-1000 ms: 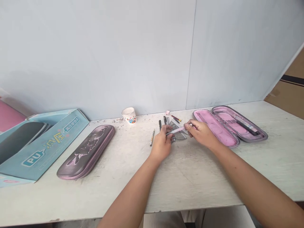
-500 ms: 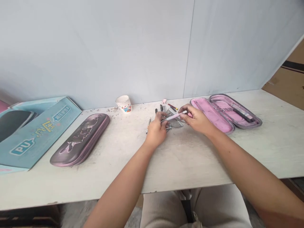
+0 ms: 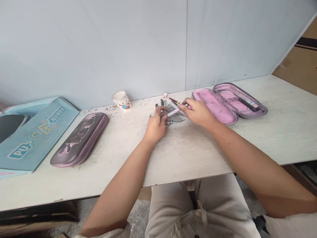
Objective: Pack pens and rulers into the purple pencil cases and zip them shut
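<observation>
Opening on the far left, a light-blue cardboard box (image 3: 37, 138) lies at the end of the pale table (image 3: 198, 155), and just beside it sits a closed, pink-edged purple hard pencil case (image 3: 79, 139). Moving along, a white paper cup (image 3: 121, 100) with a colourful print stands upright by the wall. Now the action: the left hand (image 3: 156, 125) curls its fingers together at the tip of a slim pink pen (image 3: 174, 111), though I can't tell whether they're clamping it. The pen sits over a clear grey plastic protractor (image 3: 177, 117), with black pens (image 3: 159, 103) just behind. The right hand (image 3: 198, 112) pinches the pen's other end. Further right, an open pink-lined pencil case (image 3: 228, 102) lies spread, a dark marker (image 3: 247, 101) inside.
</observation>
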`<state>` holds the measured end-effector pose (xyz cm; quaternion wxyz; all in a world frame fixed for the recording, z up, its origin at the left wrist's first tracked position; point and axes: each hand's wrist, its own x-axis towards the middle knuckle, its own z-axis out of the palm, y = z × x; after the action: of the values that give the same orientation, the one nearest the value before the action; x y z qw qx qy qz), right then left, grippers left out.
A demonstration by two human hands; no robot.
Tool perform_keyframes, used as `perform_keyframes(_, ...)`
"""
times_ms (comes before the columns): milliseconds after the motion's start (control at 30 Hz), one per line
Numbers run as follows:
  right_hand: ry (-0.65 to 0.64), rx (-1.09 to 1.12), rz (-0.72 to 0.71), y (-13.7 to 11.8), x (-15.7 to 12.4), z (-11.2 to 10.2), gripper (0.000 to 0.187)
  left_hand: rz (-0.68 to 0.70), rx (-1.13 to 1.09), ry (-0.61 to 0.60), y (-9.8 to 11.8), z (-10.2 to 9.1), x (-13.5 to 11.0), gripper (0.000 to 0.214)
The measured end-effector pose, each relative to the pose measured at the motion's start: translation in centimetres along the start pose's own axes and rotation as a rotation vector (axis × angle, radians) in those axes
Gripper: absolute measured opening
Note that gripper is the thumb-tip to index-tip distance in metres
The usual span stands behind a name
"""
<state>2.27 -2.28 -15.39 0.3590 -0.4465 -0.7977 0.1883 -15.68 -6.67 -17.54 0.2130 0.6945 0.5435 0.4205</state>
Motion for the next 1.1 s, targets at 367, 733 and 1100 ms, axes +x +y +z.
perform_keyframes(367, -0.01, 0.374, 0.13, 0.8, 0.3, 1.3, 0.048, -0.07, -0.622, 0.16, 1.1, -0.5, 0.2, 0.028)
perform_keyframes(733, -0.092, 0.662, 0.257, 0.4, -0.1, 3.1, 0.021, -0.155, -0.521, 0.168, 1.6, 1.0, -0.6, 0.027)
perform_keyframes(1100, 0.3, 1.265, 0.104, -0.4, 1.1, 0.1, 0.026, 0.11, 0.378, -0.051, 2.2, 0.4, -1.1, 0.027)
